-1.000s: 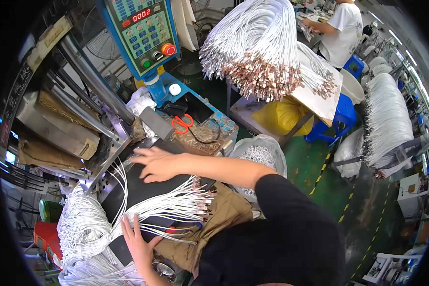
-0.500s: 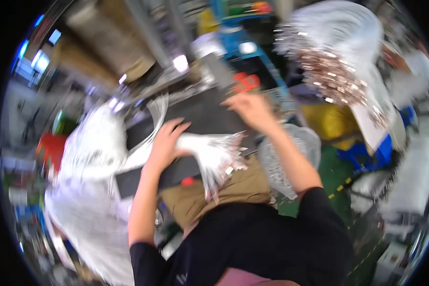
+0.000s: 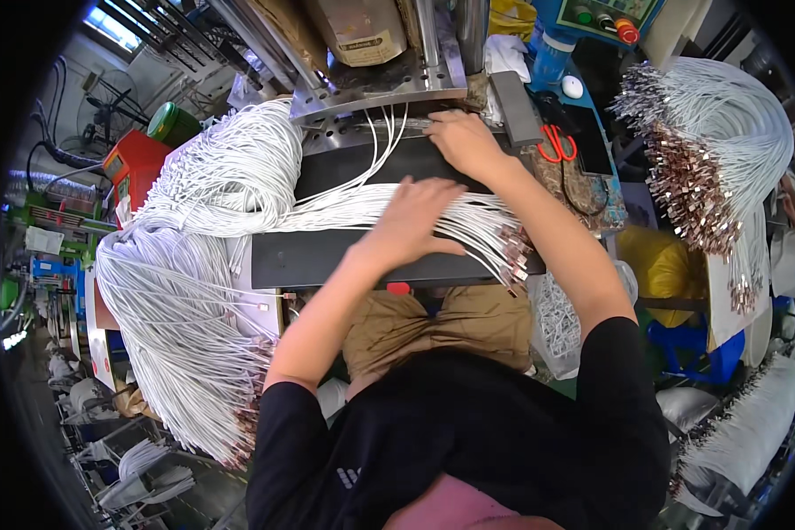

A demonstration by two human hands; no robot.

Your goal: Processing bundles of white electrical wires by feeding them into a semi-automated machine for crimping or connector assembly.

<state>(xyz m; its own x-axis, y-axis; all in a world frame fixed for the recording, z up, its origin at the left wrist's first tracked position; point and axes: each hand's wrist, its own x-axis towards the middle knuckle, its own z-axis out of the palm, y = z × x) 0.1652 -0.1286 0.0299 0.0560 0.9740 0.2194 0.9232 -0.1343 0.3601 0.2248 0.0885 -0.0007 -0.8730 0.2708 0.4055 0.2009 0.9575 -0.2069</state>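
A bundle of white cables [image 3: 336, 212] with metal connector ends [image 3: 514, 252] lies across a black board [image 3: 318, 261] in front of me. My left hand [image 3: 415, 221] rests over the bundle, fingers stretched and thumb apart. A few loose cables [image 3: 382, 150] curve up from the bundle to the machine's metal base [image 3: 380, 97]. At that base, right of the loose cables, is my right hand [image 3: 468, 143]. Its fingers are bent together at the edge; what they hold, if anything, is hidden.
A large cable heap [image 3: 230, 168] stands left, with more cables [image 3: 168, 309] hanging below it. Red-handled scissors [image 3: 556, 144] and a grey block [image 3: 516, 108] lie right of my right hand. Another cable bundle [image 3: 724, 132] hangs at far right. A clear bag [image 3: 561, 322] sits beside my lap.
The view has swung and sharpened. My right hand has gone from beside the scissors leftward to the machine's base. My left hand now lies further along the bundle, closer to the connectors.
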